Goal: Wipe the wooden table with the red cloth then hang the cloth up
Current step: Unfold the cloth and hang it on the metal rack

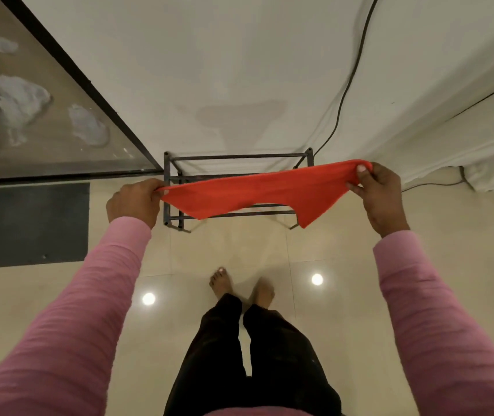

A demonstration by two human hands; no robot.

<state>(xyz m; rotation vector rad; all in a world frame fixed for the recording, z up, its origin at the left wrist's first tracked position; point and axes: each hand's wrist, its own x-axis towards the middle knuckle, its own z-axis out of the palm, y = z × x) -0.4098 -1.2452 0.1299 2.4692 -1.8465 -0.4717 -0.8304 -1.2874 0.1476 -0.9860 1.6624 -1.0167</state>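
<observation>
The red cloth (257, 190) is stretched wide between both hands, above a dark metal rack (233, 157) that stands against the white wall. My left hand (134, 202) pinches the cloth's left corner. My right hand (380, 196) pinches its right corner, thumb on top. The cloth's lower edge sags over the rack's front bars; whether it touches them I cannot tell. The wooden table is not in view.
A glass panel in a black frame (68, 76) runs along the left. A dark mat (26, 223) lies on the tiled floor at left. A black cable (347, 85) hangs down the wall. White fabric (480, 145) is bunched at right. My bare feet (239, 286) stand before the rack.
</observation>
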